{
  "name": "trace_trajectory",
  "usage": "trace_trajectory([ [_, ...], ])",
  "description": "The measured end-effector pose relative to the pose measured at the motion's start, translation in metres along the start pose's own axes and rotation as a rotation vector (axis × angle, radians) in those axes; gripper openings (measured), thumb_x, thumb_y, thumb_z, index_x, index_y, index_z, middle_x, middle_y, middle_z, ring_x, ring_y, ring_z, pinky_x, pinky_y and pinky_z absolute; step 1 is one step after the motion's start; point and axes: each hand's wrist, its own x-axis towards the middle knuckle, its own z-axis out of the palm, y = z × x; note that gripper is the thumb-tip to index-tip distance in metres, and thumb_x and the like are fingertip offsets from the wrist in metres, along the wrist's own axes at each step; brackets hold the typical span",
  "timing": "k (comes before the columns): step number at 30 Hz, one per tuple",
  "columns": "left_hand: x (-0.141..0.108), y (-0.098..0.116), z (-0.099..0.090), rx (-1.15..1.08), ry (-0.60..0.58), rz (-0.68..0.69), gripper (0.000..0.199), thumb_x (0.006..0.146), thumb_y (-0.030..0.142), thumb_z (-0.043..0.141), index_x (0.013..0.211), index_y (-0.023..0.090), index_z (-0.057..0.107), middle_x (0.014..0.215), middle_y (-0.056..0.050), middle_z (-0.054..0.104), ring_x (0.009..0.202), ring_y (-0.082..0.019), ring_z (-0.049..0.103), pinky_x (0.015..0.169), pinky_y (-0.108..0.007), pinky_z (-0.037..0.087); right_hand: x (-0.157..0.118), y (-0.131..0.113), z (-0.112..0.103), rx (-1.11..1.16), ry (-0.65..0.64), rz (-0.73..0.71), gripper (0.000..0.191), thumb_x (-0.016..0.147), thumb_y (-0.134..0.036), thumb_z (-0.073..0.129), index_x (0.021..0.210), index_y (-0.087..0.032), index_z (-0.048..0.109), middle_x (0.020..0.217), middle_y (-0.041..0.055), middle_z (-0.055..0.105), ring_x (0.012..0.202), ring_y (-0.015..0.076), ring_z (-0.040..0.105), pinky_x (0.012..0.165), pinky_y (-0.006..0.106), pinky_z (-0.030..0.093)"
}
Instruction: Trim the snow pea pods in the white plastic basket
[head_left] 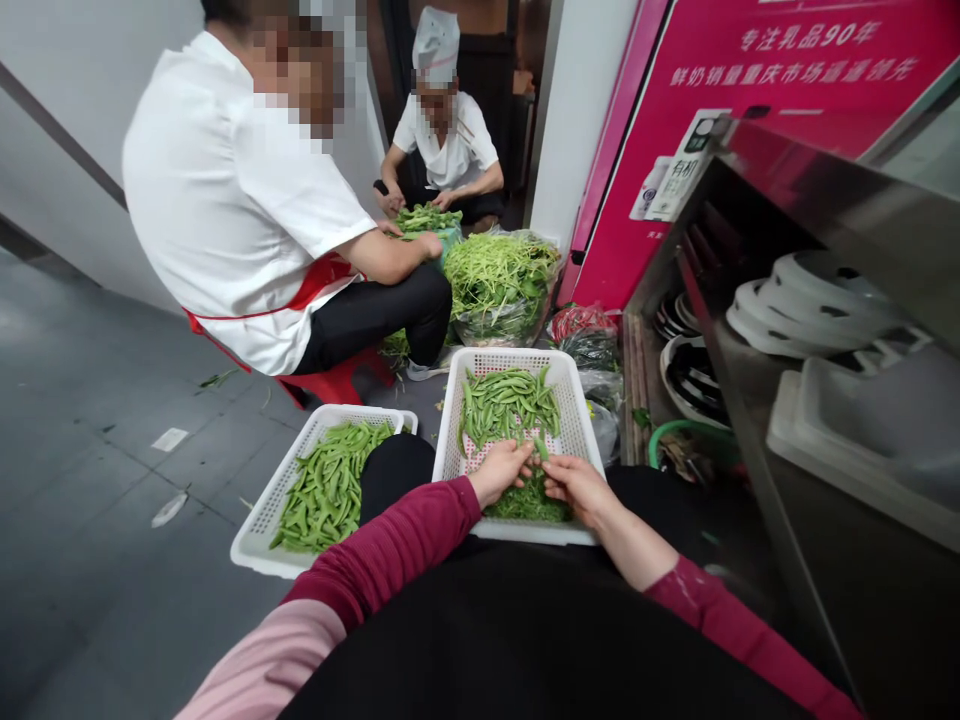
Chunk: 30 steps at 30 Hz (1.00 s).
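Green pod (541, 450) pinched by left hand (501, 472) and right hand (581, 488) above white basket (448, 415).

Beyond our lap (525, 620), we hold our left hand (501, 470), fingers (519, 460) curled, just beside our pinching right hand (576, 485), both sleeved arms (401, 532) reaching forward from either side of the lap, right wrist (618, 524) bare.

The pods (511, 400) at the centre are green, in a white basket (579, 420) patterned with holes; the left basket (259, 515) is white too. The near sleeves (397, 535) are maroon, the left one partly pale pink. The stool (337, 381) is red, the far panel (825, 98) magenta with white lettering.
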Motion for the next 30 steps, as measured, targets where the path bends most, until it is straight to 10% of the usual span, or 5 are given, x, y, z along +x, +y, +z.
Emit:
trace_trajectory([
  [17,-0.021,0.031,-0.021,-0.082,-0.269,-0.055,0.014,0.069,0.028,0.048,0.068,0.014,0.048,0.048,0.008,0.037,0.030,-0.001,0.022,0.032,-0.018,0.010,-0.007,-0.011,-0.011,-0.678,0.028,-0.569,0.013,0.067,-0.023,0.055,0.072,-0.020,0.066,0.066,0.0000,0.058,0.048,0.0113,0.053,0.053,0.027,0.044],
  [22,-0.027,0.033,-0.018,-0.108,-0.330,-0.084,0.012,0.067,0.023,0.043,0.058,0.016,0.040,0.043,0.008,0.030,0.031,-0.002,0.018,0.034,-0.020,0.009,-0.015,-0.010,0.002,-0.417,-0.081,-0.470,0.014,0.065,-0.031,0.061,0.071,-0.019,0.066,0.065,0.0005,0.060,0.052,0.0134,0.056,0.054,0.028,0.047],
  [30,-0.034,0.006,-0.021,0.410,0.072,-0.113,0.018,0.068,0.028,0.051,0.056,0.014,0.047,0.044,0.005,0.036,0.042,-0.006,0.032,0.042,-0.020,0.023,-0.016,-0.007,0.007,0.132,0.041,-0.310,0.027,0.057,-0.031,0.073,0.078,-0.016,0.066,0.056,-0.0012,0.060,0.052,0.0092,0.054,0.054,0.022,0.046],
])
